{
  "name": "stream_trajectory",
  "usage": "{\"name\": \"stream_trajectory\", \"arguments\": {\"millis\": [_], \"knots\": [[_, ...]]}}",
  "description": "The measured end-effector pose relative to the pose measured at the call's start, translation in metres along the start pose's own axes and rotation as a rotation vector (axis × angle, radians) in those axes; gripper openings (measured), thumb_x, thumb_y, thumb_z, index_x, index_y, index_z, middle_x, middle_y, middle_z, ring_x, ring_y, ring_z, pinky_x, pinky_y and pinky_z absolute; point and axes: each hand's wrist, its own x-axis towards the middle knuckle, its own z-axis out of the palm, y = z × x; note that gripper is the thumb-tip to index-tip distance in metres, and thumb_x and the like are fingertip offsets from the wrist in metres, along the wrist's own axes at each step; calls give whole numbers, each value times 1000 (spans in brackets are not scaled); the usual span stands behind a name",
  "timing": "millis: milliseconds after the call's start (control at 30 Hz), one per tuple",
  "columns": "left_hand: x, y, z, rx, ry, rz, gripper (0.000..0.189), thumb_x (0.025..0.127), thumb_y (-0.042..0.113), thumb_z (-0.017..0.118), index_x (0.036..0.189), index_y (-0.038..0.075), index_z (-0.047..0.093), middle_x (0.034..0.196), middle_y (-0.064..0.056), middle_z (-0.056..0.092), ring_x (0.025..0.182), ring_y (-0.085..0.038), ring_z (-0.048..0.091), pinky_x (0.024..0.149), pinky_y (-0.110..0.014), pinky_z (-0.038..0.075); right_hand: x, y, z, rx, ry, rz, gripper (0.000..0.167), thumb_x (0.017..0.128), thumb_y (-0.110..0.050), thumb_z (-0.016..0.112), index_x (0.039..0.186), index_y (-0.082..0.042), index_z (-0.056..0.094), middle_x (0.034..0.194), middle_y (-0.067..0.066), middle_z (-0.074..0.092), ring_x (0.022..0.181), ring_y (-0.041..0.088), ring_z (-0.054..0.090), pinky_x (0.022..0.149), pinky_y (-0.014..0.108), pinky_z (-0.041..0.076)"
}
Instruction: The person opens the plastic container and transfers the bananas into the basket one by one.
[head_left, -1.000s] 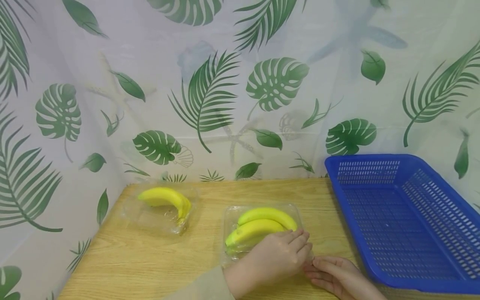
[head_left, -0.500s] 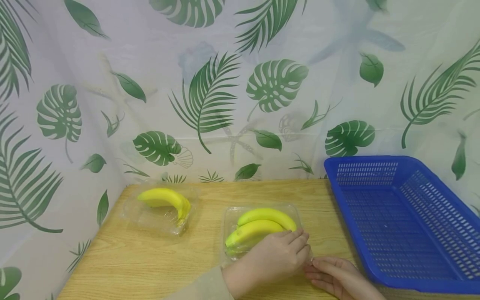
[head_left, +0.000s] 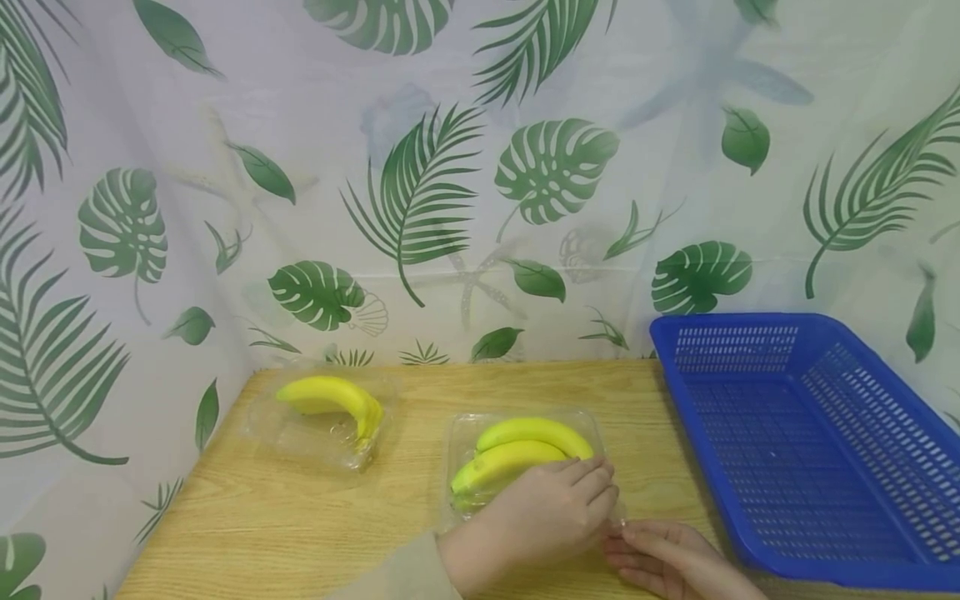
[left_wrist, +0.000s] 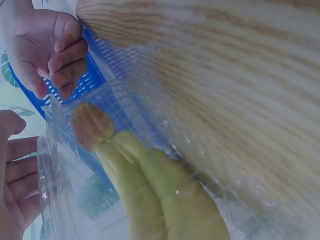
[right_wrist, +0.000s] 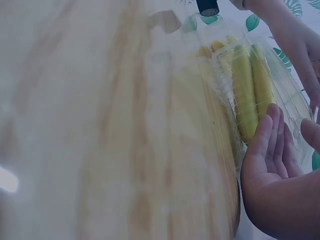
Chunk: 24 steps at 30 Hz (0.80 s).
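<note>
In the head view, a clear plastic clamshell point(head_left: 461, 437) with yellow bananas point(head_left: 513, 462) inside lies on the wooden table. My left hand point(head_left: 551, 508) reaches across its near right part, fingers laid along the lid edge. At that same corner, the thumb and fingers of my right hand point(head_left: 667, 554) pinch the plastic edge. The left wrist view has the straight fingers of my left hand point(left_wrist: 22, 185) against the clamshell's side, and the banana stems point(left_wrist: 92, 127) showing through. My right hand point(right_wrist: 275, 185) sits alongside the clamshell in the right wrist view.
A second clear clamshell point(head_left: 292, 437), with a bunch of bananas point(head_left: 330, 396) in it, stands at the table's back left. A large blue plastic basket point(head_left: 705, 467) takes up the right side. Behind the table point(head_left: 277, 533) hangs a leaf-patterned curtain point(head_left: 450, 317).
Both hands keep to the same corner of the clamshell. They have shifted very slightly to the left, and the clamshells and basket stay where they were.
</note>
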Motion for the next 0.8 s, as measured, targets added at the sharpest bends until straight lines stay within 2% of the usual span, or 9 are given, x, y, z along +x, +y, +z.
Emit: {"name": "stream_trajectory", "arguments": {"millis": [67,300,533,800], "knots": [[-1,-1,-1,-2,1,-1,29,100,44,67,116,22,79,126,5,78,122,-9,73,109,-22,56,2,0,0,7,-19,1,35,116,-20,42,132,-7,71,129,-3,75,117,10,72,105,27,60],[-4,-6,-4,-10,2,-8,30,99,42,68,117,21,79,126,5,78,121,-9,73,110,-21,55,4,3,3,-13,-22,17,41,115,-20,44,142,6,61,129,-2,75,117,11,72,106,28,60],[-11,-10,-7,6,20,-16,27,98,44,71,112,22,79,121,6,79,117,-9,74,109,-21,56,5,7,9,-5,-43,-9,38,114,-17,45,139,5,64,125,0,77,114,11,74,104,28,61],[-23,-18,-12,-12,-20,-52,27,98,42,73,115,21,78,123,3,79,117,-11,74,108,-23,57,11,11,19,-48,-43,-26,34,113,-17,48,135,2,67,122,2,79,113,11,75,103,27,61]]}}
